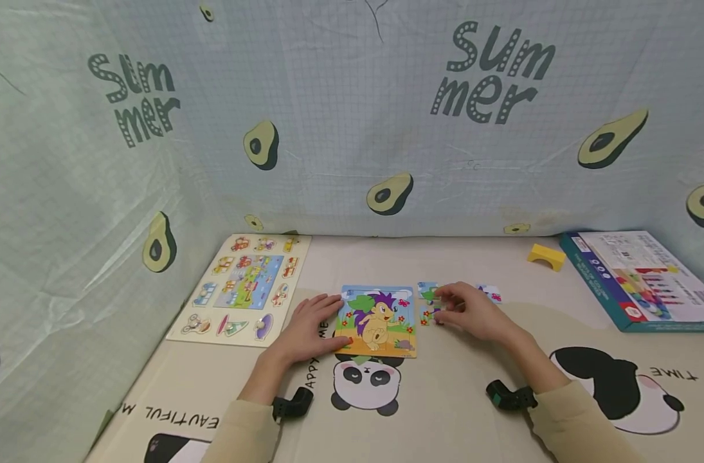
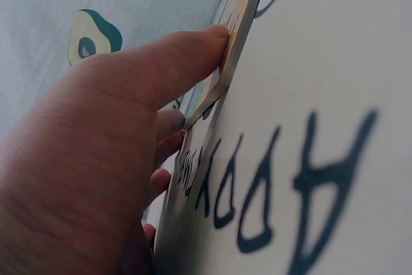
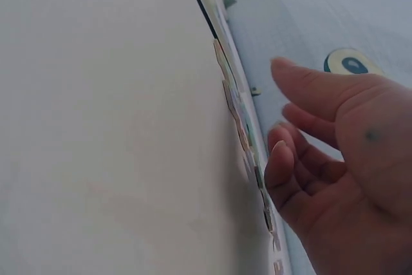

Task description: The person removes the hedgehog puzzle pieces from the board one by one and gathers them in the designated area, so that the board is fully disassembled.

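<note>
A square hedgehog puzzle board (image 1: 377, 321) lies flat on the panda-print cloth. My left hand (image 1: 310, 329) rests at its left side, fingers spread; the thumb (image 2: 193, 53) touches the board near its front corner and the fingertips are right at its side edge. Right of the board, my right hand (image 1: 470, 312) hovers over loose puzzle pieces (image 1: 427, 289), its fingers bent loosely. In the right wrist view there is a gap between thumb and fingers (image 3: 280, 162), with nothing in it. Another loose piece (image 1: 492, 294) shows behind that hand, and the hand partly hides the others.
At the left lies a cream knob puzzle board (image 1: 296, 257) with vehicle and toy pictures. A yellow arch block (image 1: 546, 256) stands at the back right, beside a flat teal-edged box (image 1: 664, 276). Avocado-print fabric (image 1: 328, 96) rises behind the table and at the left.
</note>
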The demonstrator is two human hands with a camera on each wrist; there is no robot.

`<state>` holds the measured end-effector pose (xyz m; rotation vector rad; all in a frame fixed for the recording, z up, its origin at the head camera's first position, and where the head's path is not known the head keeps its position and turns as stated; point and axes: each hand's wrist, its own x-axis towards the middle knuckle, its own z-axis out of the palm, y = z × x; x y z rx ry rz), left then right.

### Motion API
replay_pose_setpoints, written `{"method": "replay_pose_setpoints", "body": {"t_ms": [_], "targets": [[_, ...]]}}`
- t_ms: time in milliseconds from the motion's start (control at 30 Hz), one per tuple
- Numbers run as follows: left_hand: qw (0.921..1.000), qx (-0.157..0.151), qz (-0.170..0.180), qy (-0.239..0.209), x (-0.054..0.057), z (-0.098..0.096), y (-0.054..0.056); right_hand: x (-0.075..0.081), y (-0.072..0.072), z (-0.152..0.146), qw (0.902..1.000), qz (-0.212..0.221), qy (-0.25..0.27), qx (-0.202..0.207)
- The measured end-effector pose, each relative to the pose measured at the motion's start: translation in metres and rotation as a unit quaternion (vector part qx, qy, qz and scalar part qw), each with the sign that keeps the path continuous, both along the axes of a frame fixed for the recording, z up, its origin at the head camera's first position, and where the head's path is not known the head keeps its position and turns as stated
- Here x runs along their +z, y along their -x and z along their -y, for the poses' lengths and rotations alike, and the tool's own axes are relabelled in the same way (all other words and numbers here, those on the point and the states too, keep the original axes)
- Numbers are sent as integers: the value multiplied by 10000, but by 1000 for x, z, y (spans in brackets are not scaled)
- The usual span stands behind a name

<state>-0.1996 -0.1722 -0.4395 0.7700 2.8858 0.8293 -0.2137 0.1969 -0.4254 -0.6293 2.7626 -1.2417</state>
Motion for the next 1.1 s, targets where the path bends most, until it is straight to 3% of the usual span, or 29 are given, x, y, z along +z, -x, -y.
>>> {"method": "replay_pose_setpoints", "body": {"t_ms": [300,633,1100], "targets": [[10000,19,20,-46,1,0,-1,4,-2,13,9996,-163,225,8],[10000,31,34,-41,0,0,-1,9,1,44,9994,70,240,253],[10000,48,-17,-40,-2,-1,0,14,15,84,9973,121,-612,398]]}}
